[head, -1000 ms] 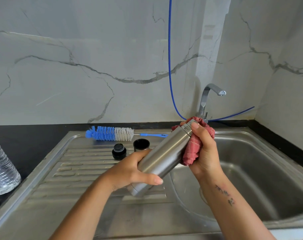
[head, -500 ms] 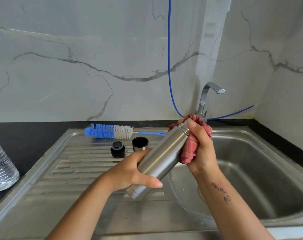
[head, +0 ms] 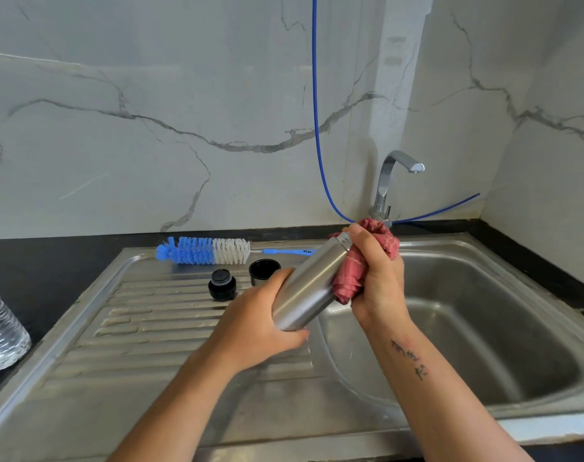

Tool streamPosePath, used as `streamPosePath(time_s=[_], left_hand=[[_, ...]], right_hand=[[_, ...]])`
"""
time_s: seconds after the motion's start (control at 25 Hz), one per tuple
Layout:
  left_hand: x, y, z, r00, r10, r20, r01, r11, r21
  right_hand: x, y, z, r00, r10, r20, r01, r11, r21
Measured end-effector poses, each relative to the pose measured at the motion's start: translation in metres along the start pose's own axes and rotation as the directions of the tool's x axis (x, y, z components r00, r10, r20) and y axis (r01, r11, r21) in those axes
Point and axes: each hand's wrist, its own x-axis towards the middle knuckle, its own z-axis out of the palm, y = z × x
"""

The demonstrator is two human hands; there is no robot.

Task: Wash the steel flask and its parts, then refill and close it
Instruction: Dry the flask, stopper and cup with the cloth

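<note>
The steel flask [head: 312, 281] is tilted, its open neck pointing up and right, above the edge between drainboard and basin. My left hand [head: 257, 323] grips its lower end. My right hand [head: 377, 278] grips a red cloth [head: 352, 271] that is wrapped against the flask's upper part and neck. On the drainboard behind stand the black stopper [head: 221, 284] and the flask's cup lid [head: 264, 271], mouth up. A blue and white bottle brush [head: 204, 251] lies along the back of the drainboard.
The steel sink basin [head: 484, 328] lies to the right, with the tap [head: 392, 181] behind it and a blue hose [head: 315, 111] hanging down the marble wall. A clear plastic water bottle [head: 0, 331] stands on the black counter at far left.
My left hand has slid down to the flask's base. The flask and cloth stay in nearly the same place, with the cloth still against the neck.
</note>
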Motion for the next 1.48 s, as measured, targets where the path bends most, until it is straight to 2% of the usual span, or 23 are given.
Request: streamPosePath(time_s=[0.04, 0.08, 0.16, 0.2, 0.24, 0.32, 0.4, 0.44, 0.48, 0.52, 0.6, 0.64, 0.72, 0.8, 0.84, 0.88, 0.96, 1.0, 1.08, 1.2, 1.32, 1.4, 1.48], left_hand=[[0.001, 0.002, 0.002, 0.995, 0.036, -0.096, -0.024, 0.993, 0.118], [0.002, 0.002, 0.001, 0.995, 0.051, -0.081, -0.044, 0.995, 0.087], [0.004, -0.001, -0.015, 0.976, 0.001, 0.217, 0.071, 0.943, -0.326], [0.005, -0.004, -0.022, 0.933, 0.012, 0.36, 0.165, 0.875, -0.456], [0.004, -0.005, -0.024, 0.914, 0.041, 0.404, 0.186, 0.842, -0.506], [0.001, -0.002, -0.014, 0.961, -0.015, 0.277, 0.122, 0.92, -0.373], [0.001, 0.007, 0.003, 0.998, -0.045, -0.031, 0.046, 0.999, 0.009], [0.002, 0.008, 0.007, 0.995, -0.028, -0.099, 0.035, 0.997, 0.069], [0.003, 0.006, 0.006, 0.998, -0.039, -0.051, 0.039, 0.999, -0.006], [0.004, 0.005, 0.0, 0.993, -0.074, 0.089, 0.09, 0.976, -0.197], [0.005, -0.003, -0.015, 0.917, -0.038, 0.398, 0.248, 0.835, -0.492], [0.003, -0.004, -0.017, 0.891, 0.009, 0.455, 0.278, 0.781, -0.559], [-0.001, 0.002, -0.007, 0.941, -0.035, 0.337, 0.206, 0.849, -0.487], [0.0, 0.009, 0.01, 0.995, -0.095, 0.025, 0.098, 0.985, -0.139], [0.002, 0.01, 0.012, 0.993, -0.071, -0.093, 0.071, 0.997, -0.006], [0.003, 0.008, 0.01, 0.994, -0.045, -0.097, 0.045, 0.999, 0.0], [0.006, 0.001, -0.003, 0.987, -0.025, 0.161, 0.07, 0.956, -0.284], [0.004, 0.001, -0.012, 0.949, 0.012, 0.314, 0.131, 0.894, -0.429], [-0.001, 0.004, -0.019, 0.891, 0.102, 0.442, 0.203, 0.782, -0.589], [-0.003, 0.008, -0.001, 0.976, -0.008, 0.216, 0.099, 0.905, -0.413], [-0.001, 0.014, 0.016, 0.996, -0.065, -0.053, 0.057, 0.986, -0.154], [0.0, 0.018, 0.022, 0.985, -0.061, -0.162, 0.057, 0.998, -0.03], [-0.001, 0.021, 0.026, 0.974, -0.04, -0.223, 0.049, 0.998, 0.035]], right_hand=[[0.001, 0.0, -0.001, 0.999, -0.004, -0.053, 0.003, 1.0, -0.017], [0.002, 0.0, -0.003, 0.998, 0.001, -0.069, -0.002, 1.0, -0.018], [0.004, -0.003, -0.006, 0.999, 0.016, 0.037, -0.017, 1.0, 0.026], [0.003, -0.004, -0.006, 0.993, 0.023, 0.113, -0.032, 0.997, 0.076], [0.002, -0.005, -0.006, 0.986, 0.025, 0.164, -0.043, 0.993, 0.113], [0.002, -0.003, -0.003, 0.992, 0.012, 0.122, -0.023, 0.995, 0.096], [0.002, 0.001, -0.001, 0.999, -0.034, -0.037, 0.035, 0.999, 0.014], [0.003, 0.003, -0.002, 0.995, -0.062, -0.084, 0.06, 0.998, -0.028], [0.003, 0.003, -0.003, 0.993, -0.073, -0.09, 0.069, 0.996, -0.051], [0.002, 0.002, -0.004, 0.997, -0.071, -0.03, 0.07, 0.997, -0.043], [-0.001, -0.002, -0.004, 0.982, -0.026, 0.185, 0.013, 0.997, 0.07], [-0.002, -0.004, -0.002, 0.966, -0.008, 0.258, -0.022, 0.993, 0.113], [-0.003, -0.002, 0.002, 0.973, -0.016, 0.23, -0.005, 0.996, 0.089], [-0.001, 0.004, 0.002, 0.994, -0.088, 0.06, 0.089, 0.996, -0.027], [0.001, 0.006, 0.001, 0.992, -0.127, 0.0, 0.127, 0.989, -0.08], [0.002, 0.006, -0.001, 0.99, -0.137, -0.019, 0.134, 0.985, -0.109], [0.003, 0.001, -0.004, 0.99, -0.085, 0.116, 0.088, 0.996, -0.023], [0.002, -0.002, -0.004, 0.973, -0.05, 0.227, 0.035, 0.997, 0.068], [-0.003, -0.007, -0.001, 0.937, -0.021, 0.348, -0.037, 0.986, 0.16], [-0.005, 0.001, 0.005, 0.989, -0.033, 0.144, 0.026, 0.999, 0.048], [-0.004, 0.008, 0.006, 0.993, -0.048, -0.106, 0.047, 0.999, -0.018], [-0.005, 0.007, 0.008, 0.986, -0.047, -0.16, 0.046, 0.999, -0.011], [-0.008, 0.007, 0.012, 0.992, -0.032, -0.123, 0.034, 0.999, 0.009]])
